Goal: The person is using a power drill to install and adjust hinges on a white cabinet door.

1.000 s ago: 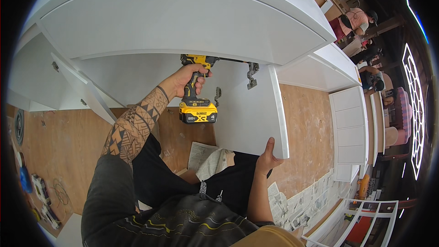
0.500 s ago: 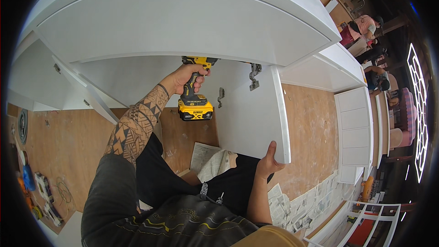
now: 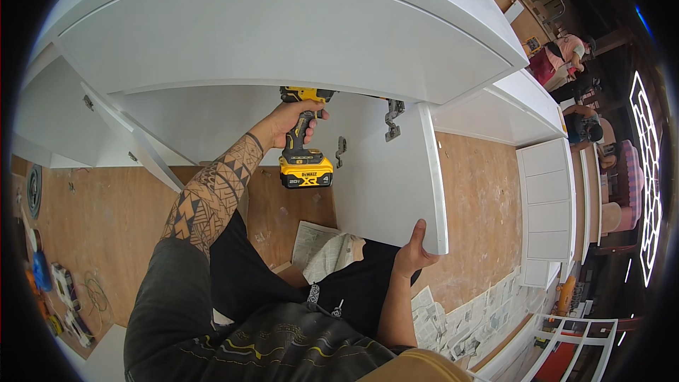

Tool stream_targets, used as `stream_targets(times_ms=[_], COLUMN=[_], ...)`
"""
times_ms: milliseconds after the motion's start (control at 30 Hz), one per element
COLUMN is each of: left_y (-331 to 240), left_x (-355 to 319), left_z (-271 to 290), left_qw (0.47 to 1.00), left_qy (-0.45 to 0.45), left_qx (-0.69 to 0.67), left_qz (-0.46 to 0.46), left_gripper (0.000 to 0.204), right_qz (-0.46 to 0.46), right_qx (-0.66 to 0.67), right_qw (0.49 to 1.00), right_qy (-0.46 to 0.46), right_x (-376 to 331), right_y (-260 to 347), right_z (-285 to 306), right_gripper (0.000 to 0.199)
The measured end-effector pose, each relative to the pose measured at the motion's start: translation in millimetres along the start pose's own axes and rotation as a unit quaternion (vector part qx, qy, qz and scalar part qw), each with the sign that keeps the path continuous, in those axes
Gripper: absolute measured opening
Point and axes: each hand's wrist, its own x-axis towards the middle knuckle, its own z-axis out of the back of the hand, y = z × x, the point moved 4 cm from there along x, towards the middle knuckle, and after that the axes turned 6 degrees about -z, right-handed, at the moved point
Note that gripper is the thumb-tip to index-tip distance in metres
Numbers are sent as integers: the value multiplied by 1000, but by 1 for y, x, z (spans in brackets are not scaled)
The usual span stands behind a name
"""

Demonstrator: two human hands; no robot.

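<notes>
My left hand, on the tattooed arm, is wrapped round the grip of a yellow and black cordless drill. The drill's front end disappears under the edge of a white cabinet front, so its tip is hidden. Beside it an opened white cabinet door carries a metal hinge near the cabinet and a second metal hinge closer to the drill. At the door's near corner my right hand grips the edge, thumb on the panel and other fingers mostly out of sight.
Another white door hangs open at left. Newspaper lies by my legs, with more sheets on the wooden floor at right. Tools and a cable lie at lower left. White cabinets and other people are farther right.
The drill's battery end has shifted slightly to the right, and my left fingers sit a little differently on the grip. My right hand stays on the door corner.
</notes>
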Motion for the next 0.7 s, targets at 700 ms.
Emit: stream_targets(times_ms=[700], left_y=[1], left_x=[-1], left_z=[1], left_qw=[998], left_qy=[10], left_qx=[-46], left_qz=[39], left_gripper=[24], right_qz=[-14], right_qx=[9], right_qw=[1000], right_qy=[-4], right_x=[-2], right_y=[3], right_z=[-2], right_gripper=[23])
